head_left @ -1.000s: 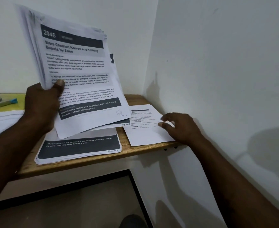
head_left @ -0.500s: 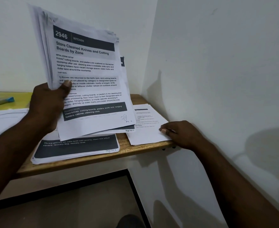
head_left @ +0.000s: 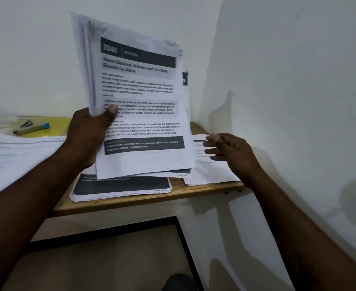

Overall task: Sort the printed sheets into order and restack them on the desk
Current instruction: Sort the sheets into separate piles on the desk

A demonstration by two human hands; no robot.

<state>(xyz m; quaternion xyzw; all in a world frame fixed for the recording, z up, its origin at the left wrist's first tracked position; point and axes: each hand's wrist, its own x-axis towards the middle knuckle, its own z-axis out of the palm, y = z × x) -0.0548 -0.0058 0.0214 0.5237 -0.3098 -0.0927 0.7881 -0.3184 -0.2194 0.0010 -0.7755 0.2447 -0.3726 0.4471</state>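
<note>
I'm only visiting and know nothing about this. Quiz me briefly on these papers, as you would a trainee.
1. Which hand grips the raised bundle of sheets? A left, B right, C both.
2. True or false: the right hand holds the stapler.
3. Fill in: the small pile under the right hand lies on the desk beside the ____.
Key: 1 A, the left hand. 2 false, the stapler lies far left. 3 wall.

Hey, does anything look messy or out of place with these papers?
Yes. The bundle in the left hand is uneven: its back sheets jut out at the right and bottom instead of lining up.
</note>
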